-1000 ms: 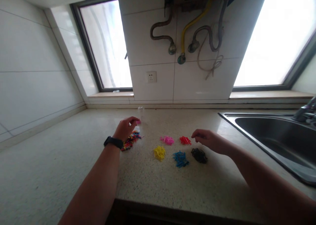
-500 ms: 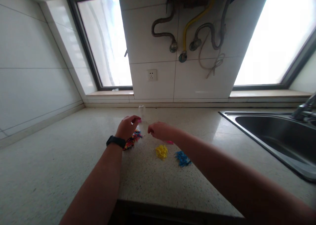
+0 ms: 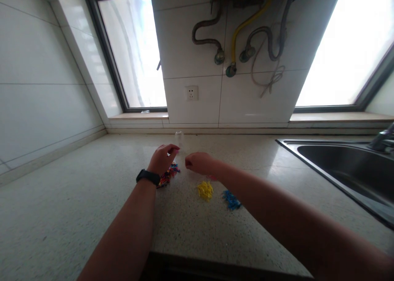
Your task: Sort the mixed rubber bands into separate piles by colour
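My left hand [image 3: 161, 158], with a black watch [image 3: 148, 176] on the wrist, hovers over a mixed pile of small coloured pieces [image 3: 169, 174]. Its fingertips are pinched on a small pink piece that barely shows. My right hand [image 3: 198, 162] is just to its right, a few centimetres away, fingers curled shut with nothing visible in them. Below my right forearm lie a yellow pile [image 3: 205, 190] and a blue pile [image 3: 231, 200]. A sliver of a pink pile [image 3: 211, 177] shows under the arm. A small clear container [image 3: 179, 138] stands just behind the hands.
The speckled countertop [image 3: 92, 199] runs to a tiled wall with a socket [image 3: 191, 93]. A steel sink [image 3: 347, 166] is set in at the right, with a tap [image 3: 381, 139] at its far corner. Pipes [image 3: 234, 47] hang on the wall above. The counter's front edge is near me.
My right hand has swung left from beside the red and black piles to just beside my left hand; its arm now covers those piles. My left hand has stayed put.
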`<action>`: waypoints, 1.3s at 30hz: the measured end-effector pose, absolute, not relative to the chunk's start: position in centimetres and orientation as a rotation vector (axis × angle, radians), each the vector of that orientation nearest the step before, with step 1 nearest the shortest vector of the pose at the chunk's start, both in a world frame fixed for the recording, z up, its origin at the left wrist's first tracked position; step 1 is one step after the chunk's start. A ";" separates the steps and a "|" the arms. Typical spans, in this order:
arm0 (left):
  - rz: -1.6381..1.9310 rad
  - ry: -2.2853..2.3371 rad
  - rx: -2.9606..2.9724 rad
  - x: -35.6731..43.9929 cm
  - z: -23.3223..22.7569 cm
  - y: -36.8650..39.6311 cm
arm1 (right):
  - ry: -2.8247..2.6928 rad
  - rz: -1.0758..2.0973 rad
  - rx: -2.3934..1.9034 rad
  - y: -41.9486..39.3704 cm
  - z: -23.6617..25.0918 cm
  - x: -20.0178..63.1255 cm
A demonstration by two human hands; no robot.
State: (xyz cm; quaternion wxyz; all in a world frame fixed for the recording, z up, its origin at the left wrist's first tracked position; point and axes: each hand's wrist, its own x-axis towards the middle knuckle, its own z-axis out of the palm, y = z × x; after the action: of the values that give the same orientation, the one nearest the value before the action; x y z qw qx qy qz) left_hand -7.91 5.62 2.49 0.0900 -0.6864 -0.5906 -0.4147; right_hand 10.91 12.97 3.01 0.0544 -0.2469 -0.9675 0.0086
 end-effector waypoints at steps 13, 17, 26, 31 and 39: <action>-1.240 -1.719 -2.100 -7.7 2.2 5.8 | -2.341 0.588 -0.855 11.5 4.0 25.2; -1.211 -1.727 -2.118 -7.6 2.2 5.7 | -2.240 0.645 -0.819 10.0 3.4 26.4; -1.164 -1.742 -2.129 -7.4 1.9 5.7 | -2.196 0.330 -0.527 7.4 4.1 25.6; -1.136 -1.748 -2.160 -7.1 2.1 5.6 | -2.172 0.251 -0.495 7.7 4.3 26.1; -1.125 -1.734 -2.162 -7.2 2.0 5.7 | -2.178 0.222 -0.472 7.8 4.5 26.3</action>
State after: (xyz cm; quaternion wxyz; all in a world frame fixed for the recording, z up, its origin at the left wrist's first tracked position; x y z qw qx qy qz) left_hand -7.20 5.71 2.02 0.0750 -0.7207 -0.5781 -0.3752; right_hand 26.31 7.76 4.48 0.4358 -0.1896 -0.8753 0.0893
